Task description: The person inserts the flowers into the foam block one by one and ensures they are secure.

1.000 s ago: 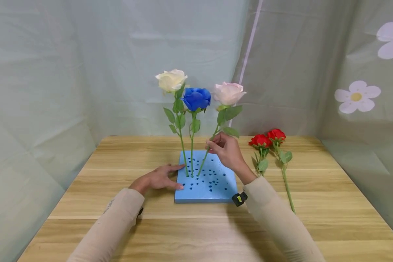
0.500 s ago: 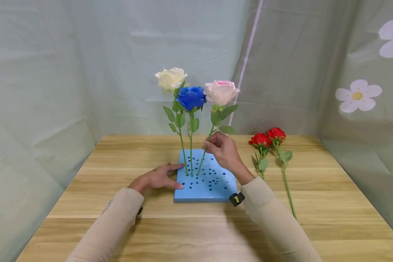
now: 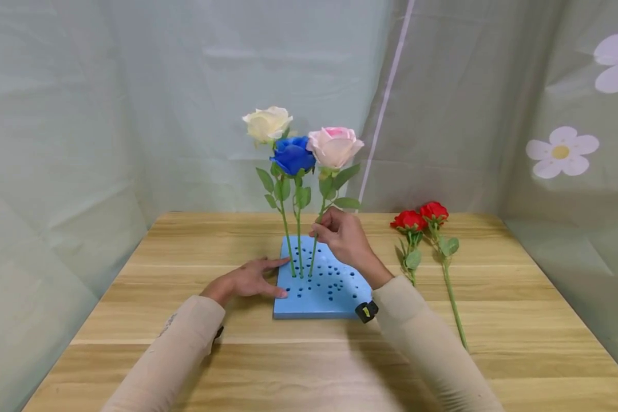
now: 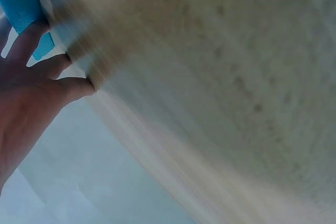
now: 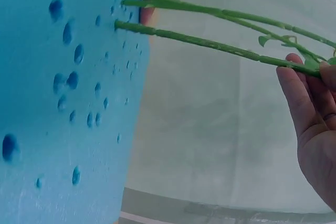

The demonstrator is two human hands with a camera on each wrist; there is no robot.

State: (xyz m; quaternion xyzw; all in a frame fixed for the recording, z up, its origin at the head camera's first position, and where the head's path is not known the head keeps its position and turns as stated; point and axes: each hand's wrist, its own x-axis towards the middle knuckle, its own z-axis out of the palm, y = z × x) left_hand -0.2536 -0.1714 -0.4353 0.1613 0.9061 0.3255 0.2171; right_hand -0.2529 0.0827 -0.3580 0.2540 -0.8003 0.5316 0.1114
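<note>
A pale pink rose [image 3: 335, 146] stands with its stem in a hole of the light blue perforated board [image 3: 314, 305]. My right hand [image 3: 346, 239] pinches that stem partway up, between thumb and fingers; the right wrist view also shows the pinched green stem [image 5: 210, 43] entering the board. Left of it, a blue rose [image 3: 291, 155] and a cream rose [image 3: 266, 125] stand in neighbouring holes, the blue head overlapped by the pink one in the head view. My left hand [image 3: 249, 278], fingers spread, rests at the board's left edge.
Two red roses, one nearer the middle [image 3: 408, 220] and one farther right [image 3: 435, 210], lie on the wooden table [image 3: 226, 372] to the right of the board. Pale curtains surround the table's back and sides. My right forearm [image 3: 432, 343] reaches between the board and the red roses.
The pink rose's head has swung left with my right hand, its stem now nearer upright. The blue head has shifted left too. My left hand stays at the board.
</note>
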